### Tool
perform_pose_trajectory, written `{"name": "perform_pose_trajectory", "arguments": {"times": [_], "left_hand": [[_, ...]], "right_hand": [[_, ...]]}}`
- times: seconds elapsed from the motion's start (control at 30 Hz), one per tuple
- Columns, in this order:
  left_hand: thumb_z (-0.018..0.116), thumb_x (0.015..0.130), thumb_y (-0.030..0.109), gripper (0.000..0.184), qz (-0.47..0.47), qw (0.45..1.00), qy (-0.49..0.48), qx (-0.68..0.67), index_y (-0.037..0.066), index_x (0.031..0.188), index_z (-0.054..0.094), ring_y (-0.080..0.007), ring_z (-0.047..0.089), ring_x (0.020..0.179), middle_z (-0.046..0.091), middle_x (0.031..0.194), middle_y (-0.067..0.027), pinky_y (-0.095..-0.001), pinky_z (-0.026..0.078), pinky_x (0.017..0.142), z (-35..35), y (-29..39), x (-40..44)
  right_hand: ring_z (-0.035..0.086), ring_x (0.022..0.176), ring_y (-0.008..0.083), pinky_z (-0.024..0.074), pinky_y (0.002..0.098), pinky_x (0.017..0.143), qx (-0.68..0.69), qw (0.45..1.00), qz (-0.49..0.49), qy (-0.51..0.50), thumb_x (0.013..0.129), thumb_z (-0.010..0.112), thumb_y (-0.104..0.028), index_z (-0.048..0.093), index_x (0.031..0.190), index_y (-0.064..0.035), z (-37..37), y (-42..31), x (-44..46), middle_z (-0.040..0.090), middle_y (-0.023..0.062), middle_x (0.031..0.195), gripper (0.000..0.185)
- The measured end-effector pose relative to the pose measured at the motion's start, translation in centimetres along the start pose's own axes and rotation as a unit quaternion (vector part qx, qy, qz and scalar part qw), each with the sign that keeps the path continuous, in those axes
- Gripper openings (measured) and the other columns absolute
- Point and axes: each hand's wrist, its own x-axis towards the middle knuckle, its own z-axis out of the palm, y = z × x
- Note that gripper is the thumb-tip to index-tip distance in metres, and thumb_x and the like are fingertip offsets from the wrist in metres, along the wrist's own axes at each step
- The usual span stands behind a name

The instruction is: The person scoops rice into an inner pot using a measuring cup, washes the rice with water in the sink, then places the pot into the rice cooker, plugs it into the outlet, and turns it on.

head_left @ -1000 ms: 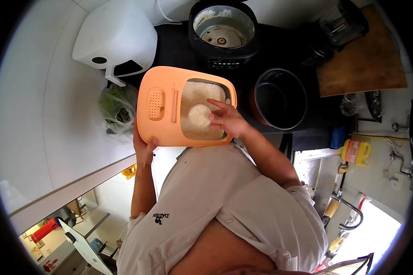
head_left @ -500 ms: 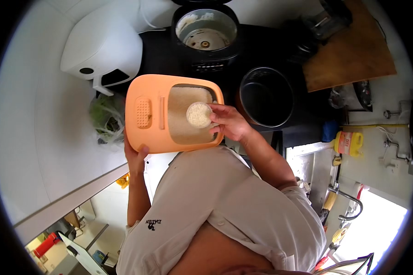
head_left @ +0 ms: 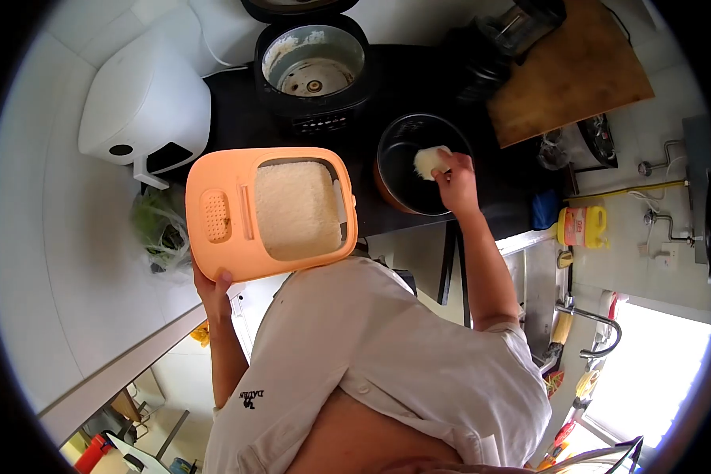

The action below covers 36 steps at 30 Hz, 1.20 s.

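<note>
My left hand (head_left: 212, 291) grips the near left corner of an orange rice container (head_left: 223, 178), thumb on top and fingers underneath. Through the container's lid opening, white rice (head_left: 296, 209) shows. Over the dark inner pot (head_left: 397, 150), my right hand (head_left: 458, 186) pinches a small measuring cup by its rim. White rice (head_left: 427, 162) shows at the cup, which looks tilted; whether grains are falling I cannot tell. The pot stands on the black counter to the right of the container.
Behind the container an open rice cooker (head_left: 314, 67) stands with its lid raised. A white air fryer (head_left: 146, 103) and a bag of greens (head_left: 162, 225) are at left. At right are a wooden board (head_left: 569, 87), a yellow bottle (head_left: 583, 227) and a sink tap (head_left: 600, 316).
My right hand has carried the cup of rice from above the container's opening rightward to over the pot. The container has shifted slightly left in view, still in my left hand.
</note>
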Motion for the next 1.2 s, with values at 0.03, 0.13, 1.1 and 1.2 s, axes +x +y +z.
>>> {"name": "perform_pose_trajectory", "arguments": {"times": [0.03,0.13,1.1,1.2], "left_hand": [[0.076,0.067,0.054,0.106,0.005,1.000,-0.001,0.000,-0.002,0.146,0.032,-0.0255,0.045,0.128,0.046,0.139,-0.0145,-0.0382,0.036,0.106,0.1,0.1,0.0],[0.076,0.067,0.054,0.106,0.011,1.000,-0.002,0.003,-0.002,0.146,0.032,-0.0256,0.045,0.128,0.045,0.140,-0.0147,-0.0383,0.036,0.106,0.4,0.6,0.0],[0.083,0.066,0.040,0.105,0.019,0.997,-0.045,-0.058,-0.001,0.147,0.029,-0.0227,0.048,0.125,0.047,0.137,-0.0119,-0.0361,0.043,0.101,0.8,2.3,-0.1],[0.084,0.064,0.038,0.107,0.036,0.996,-0.043,-0.068,-0.001,0.147,0.028,-0.0229,0.047,0.126,0.044,0.139,-0.0110,-0.0368,0.045,0.099,1.3,2.6,0.0]], "right_hand": [[0.054,0.105,0.0362,0.0485,0.0409,0.089,-0.076,0.996,-0.042,0.000,0.074,0.074,-0.002,0.063,0.121,-0.0079,0.0,-0.7,0.0,0.056,0.0190,0.113,0.049],[0.048,0.111,0.0410,0.0464,0.0430,0.093,-0.190,0.978,-0.081,0.030,0.073,0.067,0.001,0.063,0.118,-0.0070,-0.8,-2.1,0.5,0.049,0.0218,0.121,0.047],[0.064,0.089,0.0274,0.0560,0.0367,0.076,0.182,0.953,-0.186,-0.154,0.071,0.079,-0.007,0.065,0.120,-0.0130,5.2,-16.1,-1.5,0.054,0.0166,0.122,0.051],[0.056,0.109,0.0350,0.0528,0.0403,0.086,0.047,0.926,-0.349,-0.134,0.076,0.070,-0.011,0.061,0.124,-0.0136,10.5,-17.9,-0.7,0.051,0.0195,0.124,0.049]]}}
